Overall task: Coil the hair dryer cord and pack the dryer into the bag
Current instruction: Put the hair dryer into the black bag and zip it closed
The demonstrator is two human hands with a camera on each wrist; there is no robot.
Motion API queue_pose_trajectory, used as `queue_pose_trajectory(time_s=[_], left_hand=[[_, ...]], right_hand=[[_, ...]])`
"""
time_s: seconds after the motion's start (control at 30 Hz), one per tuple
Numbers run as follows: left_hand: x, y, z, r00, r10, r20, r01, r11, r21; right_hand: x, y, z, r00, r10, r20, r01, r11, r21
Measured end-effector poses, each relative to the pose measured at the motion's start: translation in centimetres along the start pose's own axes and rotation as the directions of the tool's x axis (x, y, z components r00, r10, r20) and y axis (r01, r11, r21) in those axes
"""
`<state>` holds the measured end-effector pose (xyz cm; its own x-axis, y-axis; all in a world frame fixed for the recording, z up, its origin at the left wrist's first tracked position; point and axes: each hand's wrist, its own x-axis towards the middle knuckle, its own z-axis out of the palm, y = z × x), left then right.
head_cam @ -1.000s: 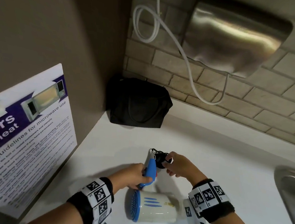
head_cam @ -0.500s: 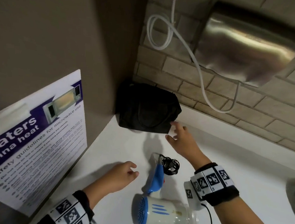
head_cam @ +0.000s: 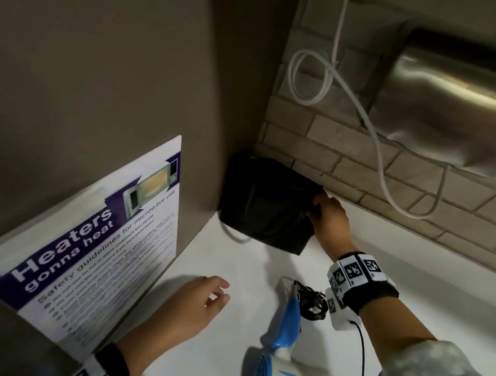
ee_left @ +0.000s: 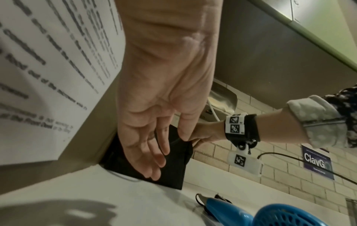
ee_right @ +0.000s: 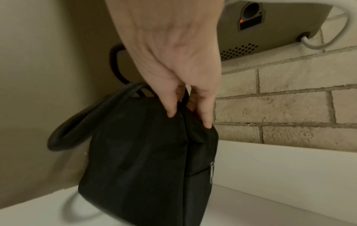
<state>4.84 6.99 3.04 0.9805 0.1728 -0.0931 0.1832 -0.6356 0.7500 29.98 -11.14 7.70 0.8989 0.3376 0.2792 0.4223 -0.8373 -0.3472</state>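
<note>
A black bag [head_cam: 265, 210] with loop handles stands in the back corner of the white counter [head_cam: 428, 294]. My right hand [head_cam: 327, 215] grips its top right edge; in the right wrist view the fingers [ee_right: 172, 105] pinch the fabric of the bag [ee_right: 142, 154] by the seam. The white and blue hair dryer [head_cam: 289, 366] lies on the counter near me, its black cord [head_cam: 313, 302] bundled by the folded blue handle. My left hand [head_cam: 199, 299] hovers over the counter left of the dryer, fingers relaxed and empty [ee_left: 154, 154].
A grey side wall carries a microwave safety poster [head_cam: 97, 241] on the left. A steel hand dryer [head_cam: 460, 115] with a white cable [head_cam: 378, 138] hangs on the brick wall above the counter. A thin black wire [head_cam: 362, 357] runs from my right wrist.
Both hands let go of the hair dryer and cord. My right hand reached back to the bag and took hold of its top edge; my left hand moved left, off the handle.
</note>
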Motion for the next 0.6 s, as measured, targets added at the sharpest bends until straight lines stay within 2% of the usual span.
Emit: queue_pose_trajectory(time_s=[0.2, 0.3, 0.43, 0.5, 0.6], left_hand=[[-0.5, 0.6, -1.4, 0.979, 0.115, -0.169, -0.124, 0.991, -0.041], [-0.9, 2.2, -2.3, 0.943, 0.241, -0.23, -0.262, 0.963, -0.065], [-1.8, 4.9, -3.9, 0.88, 0.415, -0.23, -0.425, 0.905, 0.005], [-2.2, 5.6, -4.3, 0.848, 0.471, -0.243, -0.464, 0.881, 0.087], [-2.6, 6.0, -4.8, 0.826, 0.493, -0.274, -0.47, 0.87, 0.148]], right_hand=[[-3.0, -0.2, -1.5, 0.986, -0.075, -0.151, 0.103, 0.978, 0.183], [-5.3, -0.7, -3.0, 0.976, -0.142, -0.166, 0.18, 0.954, 0.241], [-7.7, -2.3, -3.9, 0.98, -0.185, -0.07, 0.196, 0.858, 0.476], [-8.7, -3.0, -3.8, 0.975, -0.219, -0.022, 0.193, 0.799, 0.57], [-9.9, -3.9, -3.1, 0.964, -0.262, 0.041, 0.184, 0.773, 0.607]])
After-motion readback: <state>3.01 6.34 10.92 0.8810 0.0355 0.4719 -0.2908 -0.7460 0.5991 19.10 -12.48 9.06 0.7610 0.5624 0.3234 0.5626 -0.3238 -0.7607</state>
